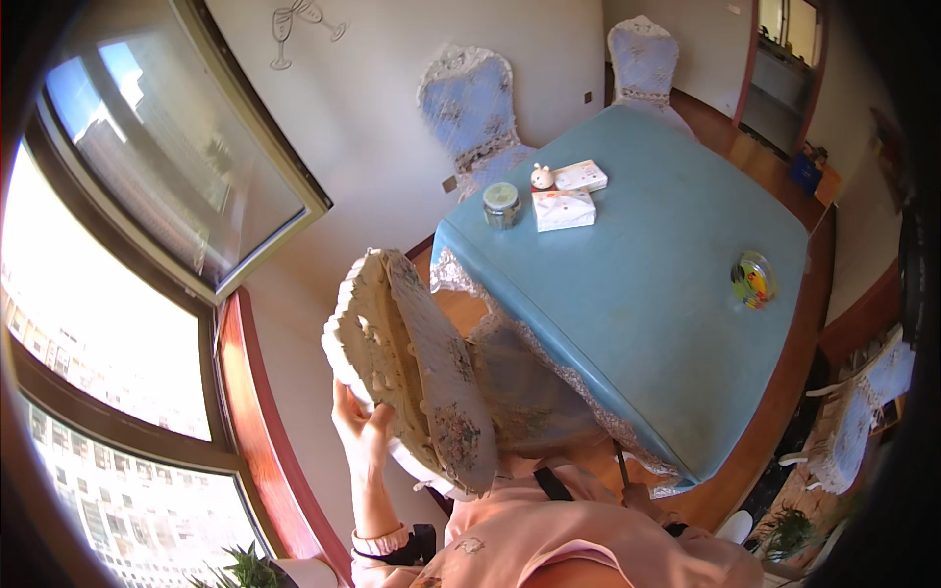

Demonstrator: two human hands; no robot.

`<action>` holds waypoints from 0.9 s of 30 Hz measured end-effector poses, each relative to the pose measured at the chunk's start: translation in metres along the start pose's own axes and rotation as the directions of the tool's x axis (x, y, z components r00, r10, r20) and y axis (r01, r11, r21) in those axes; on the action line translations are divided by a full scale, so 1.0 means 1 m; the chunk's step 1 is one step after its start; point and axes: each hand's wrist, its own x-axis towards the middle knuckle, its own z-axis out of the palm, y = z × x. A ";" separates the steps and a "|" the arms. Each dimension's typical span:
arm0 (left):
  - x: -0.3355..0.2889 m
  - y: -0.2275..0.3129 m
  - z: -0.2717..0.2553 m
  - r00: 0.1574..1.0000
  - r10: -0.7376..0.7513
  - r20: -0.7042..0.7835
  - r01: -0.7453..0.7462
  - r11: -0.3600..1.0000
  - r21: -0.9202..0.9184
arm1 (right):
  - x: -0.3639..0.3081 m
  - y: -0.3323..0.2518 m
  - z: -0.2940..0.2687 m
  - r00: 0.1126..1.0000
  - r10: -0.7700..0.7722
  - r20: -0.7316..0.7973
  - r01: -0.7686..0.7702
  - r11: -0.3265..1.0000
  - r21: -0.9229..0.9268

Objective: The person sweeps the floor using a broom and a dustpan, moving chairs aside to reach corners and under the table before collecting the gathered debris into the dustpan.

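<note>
My left hand (363,421) is closed round the edge of a chair's carved cream backrest (377,333), thumb on its back face and fingers round the outer side. The chair stands close in front of me, between the window wall and the table; a pale floral cover drapes its front and a bluish floral seat (539,397) shows beyond. Low by the table's near corner is my right hand (637,497), small and in shadow. It appears closed on a thin dark rod (621,463), whose lower part is hidden. Loose pink clothing covers part of my arms.
A table (627,284) with a blue-green cover and lace edge bears a lidded jar (501,206), tissue packs (565,211), a small figurine (542,176) and a colourful glass dish (754,280). Covered chairs (470,103) stand behind and right. An open window sash (196,147) juts in at left.
</note>
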 end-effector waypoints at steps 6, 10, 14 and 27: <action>0.040 -0.054 0.017 0.991 0.012 0.135 -0.010 1.000 -0.011 | -0.030 -0.026 0.016 0.984 0.140 -0.112 -0.122 0.981 0.153; 0.031 -0.100 0.024 0.996 0.087 0.035 -0.084 0.992 -0.098 | -0.020 -0.035 0.017 0.963 0.210 -0.169 -0.178 0.966 0.185; -0.001 -0.182 -0.018 0.939 -0.191 0.286 0.189 0.981 0.037 | 0.041 0.022 0.022 0.924 0.361 -0.128 -0.281 0.867 0.412; -0.002 -0.067 0.049 0.389 -0.697 0.602 0.628 0.679 0.381 | -0.062 -0.032 -0.033 0.950 0.296 -0.101 -0.283 0.951 0.122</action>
